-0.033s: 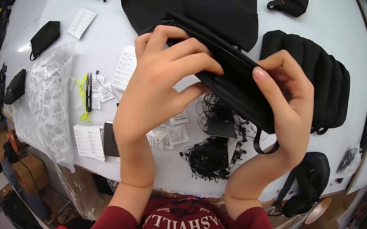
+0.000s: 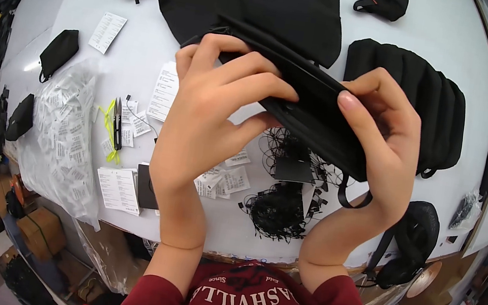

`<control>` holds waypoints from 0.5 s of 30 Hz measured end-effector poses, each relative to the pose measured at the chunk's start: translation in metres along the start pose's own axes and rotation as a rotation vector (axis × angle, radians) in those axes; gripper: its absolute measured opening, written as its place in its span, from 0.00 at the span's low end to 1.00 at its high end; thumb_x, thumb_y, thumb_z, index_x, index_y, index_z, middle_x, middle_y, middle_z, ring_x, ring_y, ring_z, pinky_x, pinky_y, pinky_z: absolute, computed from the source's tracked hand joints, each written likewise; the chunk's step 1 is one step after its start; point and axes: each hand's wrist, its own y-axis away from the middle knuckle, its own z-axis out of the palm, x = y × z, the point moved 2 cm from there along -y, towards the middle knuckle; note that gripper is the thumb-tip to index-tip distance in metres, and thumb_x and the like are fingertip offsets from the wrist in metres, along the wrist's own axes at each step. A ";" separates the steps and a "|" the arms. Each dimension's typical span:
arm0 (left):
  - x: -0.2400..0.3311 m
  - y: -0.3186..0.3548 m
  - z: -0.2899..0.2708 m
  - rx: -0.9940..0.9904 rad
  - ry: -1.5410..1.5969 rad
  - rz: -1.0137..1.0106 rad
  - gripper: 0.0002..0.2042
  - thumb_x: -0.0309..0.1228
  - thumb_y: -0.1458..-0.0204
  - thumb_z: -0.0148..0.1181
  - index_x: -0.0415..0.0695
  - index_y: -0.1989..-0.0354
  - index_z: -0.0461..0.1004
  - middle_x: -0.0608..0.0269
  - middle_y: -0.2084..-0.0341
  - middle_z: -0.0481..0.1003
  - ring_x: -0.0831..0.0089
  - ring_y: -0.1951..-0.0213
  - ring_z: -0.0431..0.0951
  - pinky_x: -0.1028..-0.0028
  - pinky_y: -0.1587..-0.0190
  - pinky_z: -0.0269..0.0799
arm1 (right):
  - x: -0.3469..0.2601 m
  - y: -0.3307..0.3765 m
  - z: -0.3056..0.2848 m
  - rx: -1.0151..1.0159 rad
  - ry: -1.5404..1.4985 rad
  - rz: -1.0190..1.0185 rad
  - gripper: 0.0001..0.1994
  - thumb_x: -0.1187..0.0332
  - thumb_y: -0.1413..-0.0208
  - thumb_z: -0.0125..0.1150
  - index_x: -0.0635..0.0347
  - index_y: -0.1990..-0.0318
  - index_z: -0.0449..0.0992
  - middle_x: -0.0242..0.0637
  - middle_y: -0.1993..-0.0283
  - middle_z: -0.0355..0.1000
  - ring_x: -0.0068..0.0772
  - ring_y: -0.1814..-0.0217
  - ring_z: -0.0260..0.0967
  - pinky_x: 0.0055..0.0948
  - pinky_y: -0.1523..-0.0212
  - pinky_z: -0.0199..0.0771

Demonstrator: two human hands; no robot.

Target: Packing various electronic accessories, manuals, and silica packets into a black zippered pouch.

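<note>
Between our left hand (image 2: 221,98) and right hand (image 2: 387,137) we hold a pouch (image 2: 326,117) above the table (image 2: 229,224). Behind it, at the table's far side, lie large bags (image 2: 292,10), with a smaller bag (image 2: 384,1) off to their right. A row of cases (image 2: 438,113) sits just behind and right of our right hand. To our left, a sack of labels (image 2: 64,140) lies near the table's left edge, a lone case (image 2: 59,53) behind it. Between the sack and our left hand lie snips (image 2: 118,126); nearer us, a stack of cards (image 2: 118,190). Bundled cords (image 2: 276,212) lie between our forearms, closer to us than the pouch.
</note>
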 end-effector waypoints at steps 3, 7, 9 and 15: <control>0.006 -0.002 0.004 0.072 -0.008 0.058 0.17 0.24 0.77 0.68 0.49 0.71 0.80 0.74 0.72 0.76 0.69 0.59 0.68 0.71 0.53 0.54 | -0.003 0.007 -0.006 0.039 -0.040 -0.037 0.06 0.73 0.47 0.58 0.67 0.70 0.69 0.32 0.77 0.69 0.15 0.72 0.63 0.16 0.67 0.63; 0.012 -0.004 0.009 0.145 -0.002 0.110 0.15 0.24 0.79 0.67 0.49 0.74 0.80 0.74 0.75 0.77 0.70 0.61 0.69 0.72 0.54 0.54 | -0.006 0.011 -0.017 -0.023 0.039 -0.019 0.04 0.75 0.43 0.54 0.68 0.67 0.70 0.34 0.68 0.73 0.14 0.67 0.65 0.13 0.63 0.62; 0.014 -0.004 0.009 0.147 -0.018 0.113 0.15 0.23 0.78 0.66 0.49 0.74 0.80 0.74 0.75 0.77 0.69 0.60 0.69 0.72 0.53 0.54 | -0.006 0.012 -0.015 -0.025 -0.020 -0.046 0.04 0.75 0.44 0.54 0.68 0.67 0.70 0.35 0.68 0.73 0.14 0.66 0.65 0.13 0.63 0.62; 0.018 -0.005 0.014 0.193 -0.074 0.107 0.16 0.20 0.78 0.64 0.48 0.74 0.81 0.72 0.74 0.78 0.69 0.56 0.69 0.71 0.50 0.54 | -0.007 0.009 -0.021 -0.039 0.034 0.002 0.07 0.71 0.41 0.51 0.67 0.66 0.70 0.38 0.65 0.74 0.18 0.62 0.68 0.15 0.58 0.62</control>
